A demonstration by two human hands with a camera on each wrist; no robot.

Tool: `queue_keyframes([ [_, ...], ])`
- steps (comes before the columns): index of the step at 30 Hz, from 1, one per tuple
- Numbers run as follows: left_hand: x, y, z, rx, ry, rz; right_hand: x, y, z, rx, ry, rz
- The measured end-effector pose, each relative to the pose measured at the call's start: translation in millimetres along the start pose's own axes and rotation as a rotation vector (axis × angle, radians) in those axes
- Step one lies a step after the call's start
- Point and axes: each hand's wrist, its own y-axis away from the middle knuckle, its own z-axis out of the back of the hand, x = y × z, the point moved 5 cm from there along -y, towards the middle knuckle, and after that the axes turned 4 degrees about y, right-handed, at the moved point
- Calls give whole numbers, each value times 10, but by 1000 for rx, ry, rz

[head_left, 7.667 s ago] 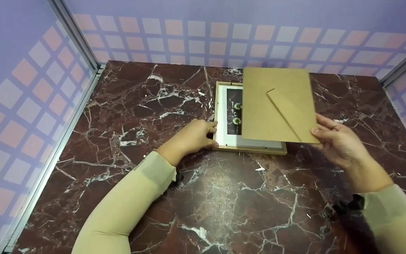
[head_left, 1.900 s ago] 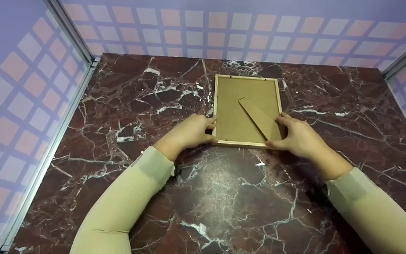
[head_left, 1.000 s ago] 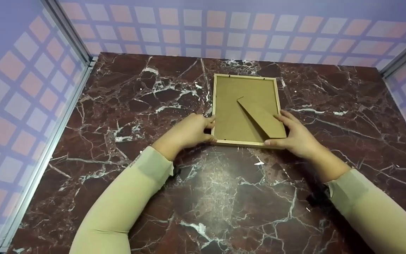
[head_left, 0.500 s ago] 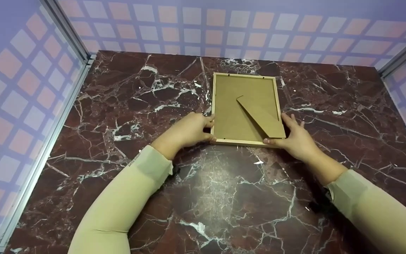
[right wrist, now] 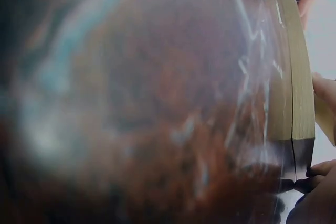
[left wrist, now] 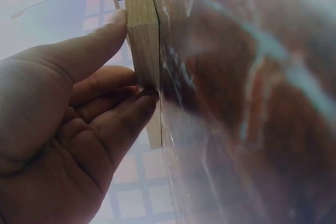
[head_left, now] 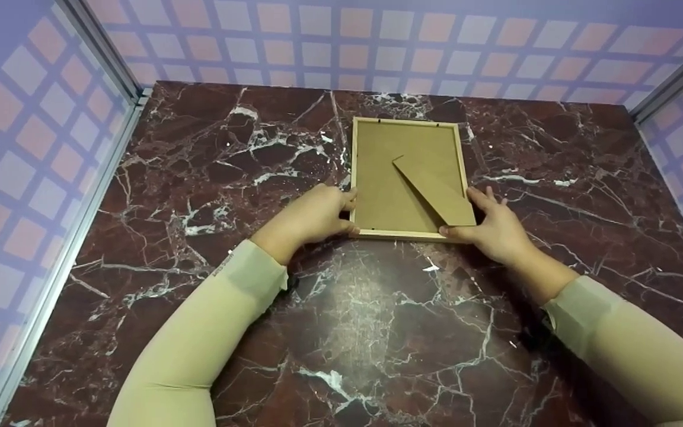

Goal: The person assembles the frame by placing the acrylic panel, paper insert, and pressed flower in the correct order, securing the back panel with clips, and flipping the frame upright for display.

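Observation:
A wooden picture frame [head_left: 465, 155] lies face down on the marble-patterned tabletop, its brown backing board [head_left: 377, 196] set inside the rim. The board's easel leg [head_left: 436, 193] tilts up, its free end over the near right corner. My left hand [head_left: 318, 216] grips the near left corner, thumb at the corner and fingers against the left side; the left wrist view shows the fingertips low on the wooden edge [left wrist: 144, 51]. Around the near right corner is my right hand [head_left: 498, 231], thumb at the near edge beneath the leg, index finger at the right side and other fingers lifted.
Dark red marbled tabletop [head_left: 341, 356] surrounds the frame. A checkered back wall [head_left: 389, 56] stands behind it, and another checkered panel [head_left: 9, 196] with a metal rail bounds the left. Small dark tabs [head_left: 437, 125] show along the frame's rim.
The backing board, earlier held by my right hand over the flower picture, now sits in the frame. Its leg has risen slightly. My right fingers have moved off the leg to the frame's side.

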Motion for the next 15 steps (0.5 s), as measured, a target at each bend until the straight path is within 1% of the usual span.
queue_keyframes([
  [5, -13, -2, 24, 15, -34, -15, 36, -20, -41, 0, -76, -62],
  [8, -19, -1, 27, 11, -32, -23, 59, -11, -71, -11, -143, -98],
  [11, -20, 4, 22, 8, -18, -25, 86, 2, -98, -26, -206, -109],
  [15, -14, 13, 12, 5, -19, -36, 125, 1, -121, -33, -235, -126],
])
